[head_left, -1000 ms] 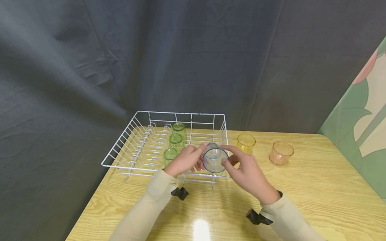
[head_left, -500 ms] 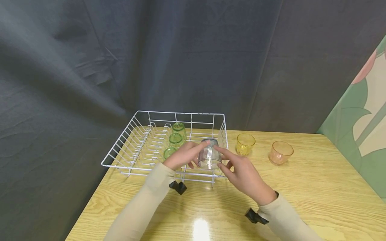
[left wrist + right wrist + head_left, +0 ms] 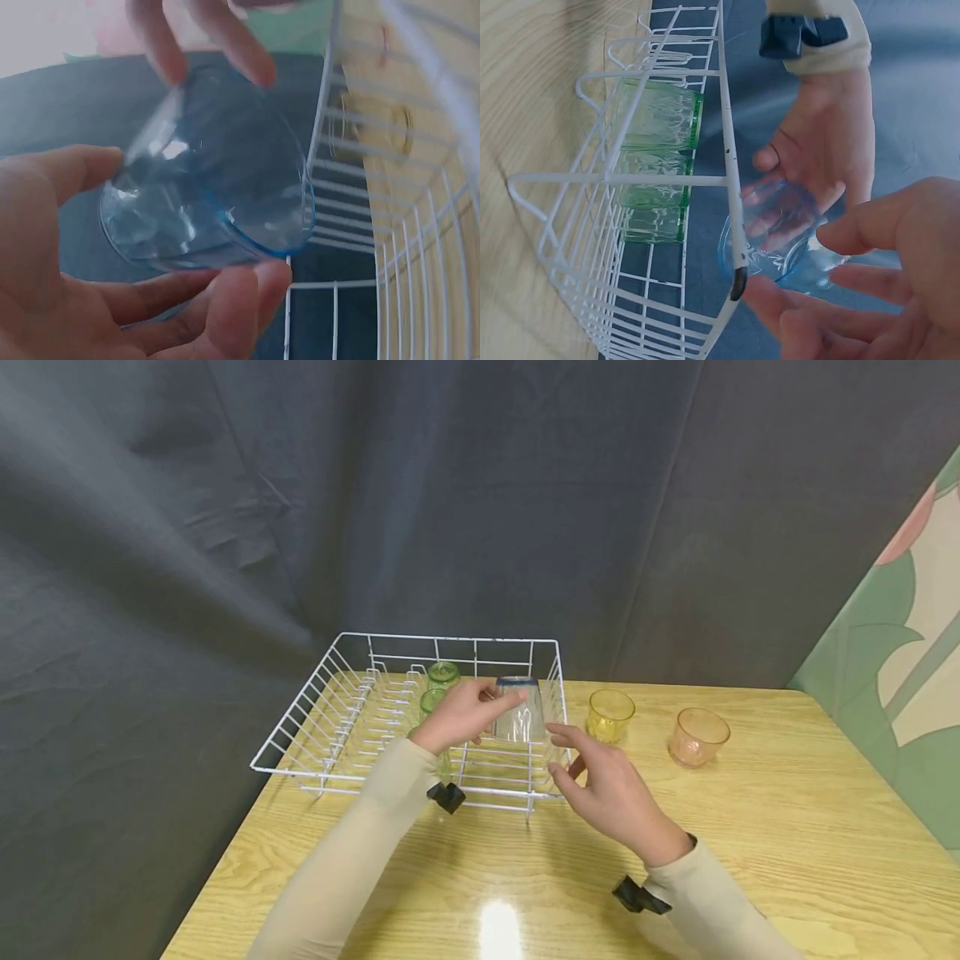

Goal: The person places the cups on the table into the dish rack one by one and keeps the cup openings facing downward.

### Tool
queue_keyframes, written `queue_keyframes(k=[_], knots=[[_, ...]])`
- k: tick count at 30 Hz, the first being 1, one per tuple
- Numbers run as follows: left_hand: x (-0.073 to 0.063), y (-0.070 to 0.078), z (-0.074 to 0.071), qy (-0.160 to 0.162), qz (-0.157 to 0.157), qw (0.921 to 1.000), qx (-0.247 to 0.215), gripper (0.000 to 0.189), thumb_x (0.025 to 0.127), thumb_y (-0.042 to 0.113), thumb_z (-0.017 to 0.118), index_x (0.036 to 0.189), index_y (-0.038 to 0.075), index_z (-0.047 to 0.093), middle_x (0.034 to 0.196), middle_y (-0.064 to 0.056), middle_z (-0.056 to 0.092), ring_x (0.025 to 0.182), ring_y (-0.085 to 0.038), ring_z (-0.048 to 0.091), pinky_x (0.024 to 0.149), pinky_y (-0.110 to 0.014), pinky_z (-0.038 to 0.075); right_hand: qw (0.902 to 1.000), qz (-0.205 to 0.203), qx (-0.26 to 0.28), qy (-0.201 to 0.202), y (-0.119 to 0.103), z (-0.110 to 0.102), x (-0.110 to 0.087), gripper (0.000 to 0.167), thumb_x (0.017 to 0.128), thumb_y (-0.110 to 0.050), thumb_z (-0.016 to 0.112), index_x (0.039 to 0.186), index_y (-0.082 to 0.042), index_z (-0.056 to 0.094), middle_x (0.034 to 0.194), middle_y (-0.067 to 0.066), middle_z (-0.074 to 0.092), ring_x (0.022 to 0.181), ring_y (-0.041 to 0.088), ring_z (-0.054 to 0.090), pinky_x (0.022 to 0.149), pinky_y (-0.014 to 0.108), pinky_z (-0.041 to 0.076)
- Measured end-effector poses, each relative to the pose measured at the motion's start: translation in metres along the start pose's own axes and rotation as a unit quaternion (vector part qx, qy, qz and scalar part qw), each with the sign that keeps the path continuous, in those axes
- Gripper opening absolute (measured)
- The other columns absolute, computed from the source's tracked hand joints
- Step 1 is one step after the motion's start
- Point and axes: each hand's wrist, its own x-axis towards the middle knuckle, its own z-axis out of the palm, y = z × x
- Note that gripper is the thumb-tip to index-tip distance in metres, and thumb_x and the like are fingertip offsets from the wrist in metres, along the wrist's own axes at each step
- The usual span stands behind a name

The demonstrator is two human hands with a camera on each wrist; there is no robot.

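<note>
A clear, blue-rimmed glass (image 3: 522,720) is upside down over the right part of the white wire dish rack (image 3: 502,792). My left hand (image 3: 459,717) grips it from the left, thumb on one side and fingers curled round the other, as the left wrist view shows. My right hand (image 3: 611,789) is by the rack's front right corner, thumb and fingers apart and loosely bent, fingertips right at the glass's side. Several green glasses (image 3: 656,176) stand upside down in a row inside the rack; my left hand and arm partly cover them in the head view.
A yellow glass (image 3: 610,716) and a pinkish-orange cup (image 3: 697,737) stand upright on the wooden table (image 3: 810,827), right of the rack. A dark curtain (image 3: 480,510) hangs behind, with a leaf-patterned panel (image 3: 892,677) at the far right.
The clear glass has turned from mouth toward me to upside down and moved away over the rack in my left hand. My right hand has let go of it and stays behind.
</note>
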Motion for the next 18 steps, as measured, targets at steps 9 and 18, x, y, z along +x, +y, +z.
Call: queue_keyframes(k=[9, 18], knots=[[0.042, -0.002, -0.003, 0.05, -0.042, 0.9959, 0.062, 0.056, 0.092, 0.052, 0.065, 0.105, -0.002, 0.059, 0.09, -0.013, 0.067, 0.063, -0.024, 0.072, 0.069, -0.033, 0.054, 0.9996, 0.002, -0.027, -0.006, 0.003, -0.002, -0.002, 0.039, 0.091, -0.013, 0.072, 0.129, -0.012, 0.063, 0.118, 0.006, 0.069, 0.07, 0.003, 0.059, 0.056, 0.024, 0.045], [0.077, -0.017, 0.011, 0.065, -0.11, 0.9885, 0.08, 0.049, 0.09, 0.041, 0.073, 0.103, -0.005, 0.062, 0.104, -0.022, 0.067, 0.057, -0.027, 0.071, 0.059, -0.036, 0.06, 0.9994, -0.009, -0.034, -0.006, 0.005, -0.006, -0.006, 0.031, 0.091, -0.012, 0.072, 0.121, -0.013, 0.067, 0.117, 0.002, 0.068, 0.07, 0.002, 0.058, 0.055, 0.022, 0.045]])
